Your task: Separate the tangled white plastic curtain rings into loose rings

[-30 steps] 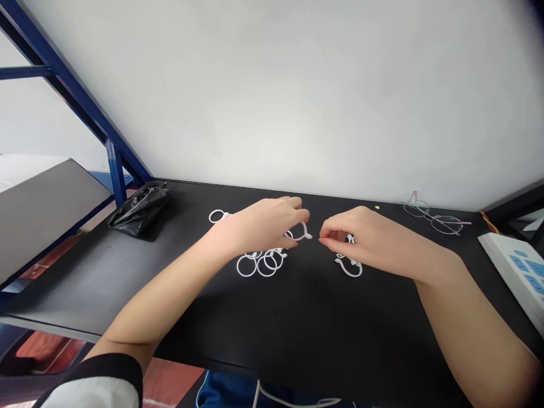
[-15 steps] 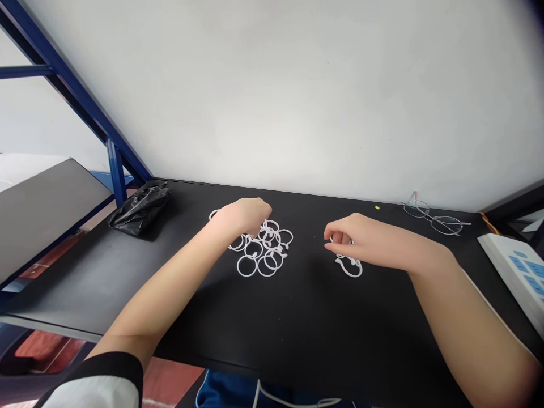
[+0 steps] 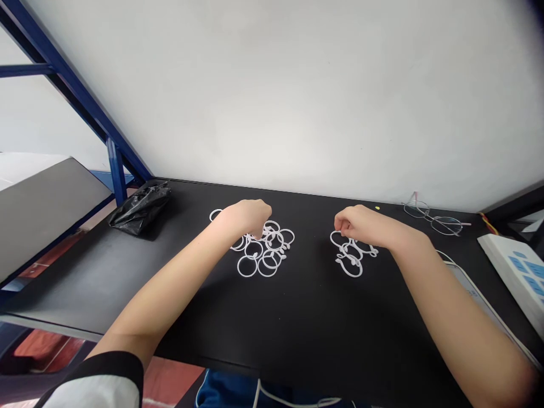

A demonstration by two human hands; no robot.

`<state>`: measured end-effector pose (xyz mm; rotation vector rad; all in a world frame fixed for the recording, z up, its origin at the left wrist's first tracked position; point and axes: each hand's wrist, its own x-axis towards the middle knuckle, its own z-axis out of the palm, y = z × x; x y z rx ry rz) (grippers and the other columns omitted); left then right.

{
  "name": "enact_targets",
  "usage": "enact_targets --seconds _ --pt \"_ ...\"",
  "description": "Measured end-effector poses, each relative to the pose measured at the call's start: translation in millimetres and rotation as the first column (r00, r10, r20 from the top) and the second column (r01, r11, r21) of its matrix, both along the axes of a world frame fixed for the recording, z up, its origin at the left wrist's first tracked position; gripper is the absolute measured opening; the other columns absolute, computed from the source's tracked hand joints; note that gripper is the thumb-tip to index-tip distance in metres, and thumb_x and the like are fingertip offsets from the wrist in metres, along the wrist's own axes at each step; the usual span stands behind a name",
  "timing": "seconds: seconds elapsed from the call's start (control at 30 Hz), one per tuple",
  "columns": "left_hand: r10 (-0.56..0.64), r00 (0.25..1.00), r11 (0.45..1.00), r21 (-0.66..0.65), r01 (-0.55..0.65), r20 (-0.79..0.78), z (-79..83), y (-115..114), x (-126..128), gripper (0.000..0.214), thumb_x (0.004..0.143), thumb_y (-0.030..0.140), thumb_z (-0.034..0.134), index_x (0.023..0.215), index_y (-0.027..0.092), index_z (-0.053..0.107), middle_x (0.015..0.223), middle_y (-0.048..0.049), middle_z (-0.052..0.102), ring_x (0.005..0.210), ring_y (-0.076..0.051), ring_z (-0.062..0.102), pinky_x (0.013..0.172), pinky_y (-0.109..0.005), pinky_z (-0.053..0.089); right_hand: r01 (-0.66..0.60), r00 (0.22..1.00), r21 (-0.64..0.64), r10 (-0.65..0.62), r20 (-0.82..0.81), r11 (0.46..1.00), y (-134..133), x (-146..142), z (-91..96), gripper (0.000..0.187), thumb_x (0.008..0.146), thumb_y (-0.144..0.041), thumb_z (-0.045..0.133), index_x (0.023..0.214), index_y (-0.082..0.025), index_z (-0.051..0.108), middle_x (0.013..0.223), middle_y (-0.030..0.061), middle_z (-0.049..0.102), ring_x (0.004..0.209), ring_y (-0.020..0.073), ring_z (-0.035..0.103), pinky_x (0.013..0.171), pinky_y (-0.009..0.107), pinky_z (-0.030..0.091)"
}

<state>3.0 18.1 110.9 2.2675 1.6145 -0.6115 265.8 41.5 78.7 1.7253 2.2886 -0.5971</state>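
A pile of white plastic rings [image 3: 247,266], each with a small knob or eyelet, lies mid-table. Over its back part, my left hand [image 3: 250,218] is closed with fingertips pointing down among the rings; the fingers hide whatever is pinched there. A smaller group of the same rings [image 3: 352,267] lies to the right, some overlapping. My right hand [image 3: 357,221] is at the back edge of that group, fingers curled together. Whether a ring is between those fingers is hidden. Both groups rest on the black table [image 3: 297,317].
A crumpled black plastic bag [image 3: 140,211] sits at the back left. Eyeglasses [image 3: 433,218] lie at the back right, near a white device with blue buttons [image 3: 516,272]. A phone-like screen [image 3: 465,280] is partly hidden behind my right forearm. A white wall [image 3: 297,102] closes the back.
My right hand has moved up and slightly right, uncovering more of the smaller ring group. The left hand has hardly moved; a few rings in its pile have shifted slightly.
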Motion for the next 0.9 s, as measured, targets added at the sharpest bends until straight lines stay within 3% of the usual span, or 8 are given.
enact_targets --seconds 0.13,0.23,0.3,0.6,0.9 --pt "-0.101 0.988 0.984 0.159 0.081 0.117 -5.0 2.1 -3.2 0.025 0.079 0.027 0.062 0.1 0.016 0.064 0.095 -0.012 0.068 0.081 -0.024 0.065 0.061 -0.029 0.044 -0.019 1.0 0.035 0.019 -0.005 0.999 3.7 0.1 -5.6 0.016 0.072 -0.008 0.057 0.082 -0.018 0.064 0.088 0.0064 0.065 0.065 0.0146 0.06 0.053 0.024 0.037" --pt "-0.285 0.921 0.912 0.37 0.176 0.267 -7.6 4.4 -0.8 0.025 0.087 0.033 0.053 0.103 0.016 0.061 0.096 -0.0087 0.067 0.078 -0.019 0.062 0.063 -0.027 0.042 -0.041 0.999 0.057 0.04 0.021 0.998 6.4 1.2 -10.3 0.018 0.072 -0.007 0.057 0.084 -0.017 0.063 0.091 0.007 0.064 0.066 0.0142 0.06 0.053 0.024 0.037" --pt "-0.362 0.874 0.874 0.443 0.198 0.324 -7.1 4.0 2.7 0.024 0.09 0.034 0.049 0.103 0.016 0.059 0.092 -0.0064 0.067 0.071 -0.016 0.06 0.061 -0.026 0.04 -0.056 0.997 0.057 0.053 0.047 0.997 7.4 1.1 -13.1 0.018 0.071 -0.006 0.057 0.083 -0.017 0.063 0.091 0.0072 0.064 0.067 0.0144 0.06 0.054 0.024 0.037" --pt "-0.438 0.814 0.842 0.49 0.224 0.382 -4.8 -1.9 9.4 0.017 0.091 0.029 0.05 0.096 0.015 0.059 0.084 -0.0042 0.065 0.065 -0.013 0.056 0.058 -0.024 0.036 -0.092 0.994 0.074 0.088 0.06 0.993 6.0 -3.1 -14.9 0.012 0.071 -0.007 0.056 0.075 -0.017 0.061 0.086 0.0063 0.064 0.065 0.0138 0.058 0.055 0.025 0.036" --pt "-0.541 0.698 0.81 0.513 0.283 0.469 -8.8 -6.3 15.3 0.015 0.086 0.02 0.057 0.101 0.017 0.06 0.089 -0.0029 0.063 0.071 -0.013 0.057 0.06 -0.023 0.038 -0.178 0.924 0.154 0.219 -0.313 0.972 -10.7 -18.5 9.3 0.005 0.076 -0.018 0.055 0.077 -0.019 0.059 0.066 -0.0028 0.053 0.055 0.0098 0.045 0.053 0.023 0.034"
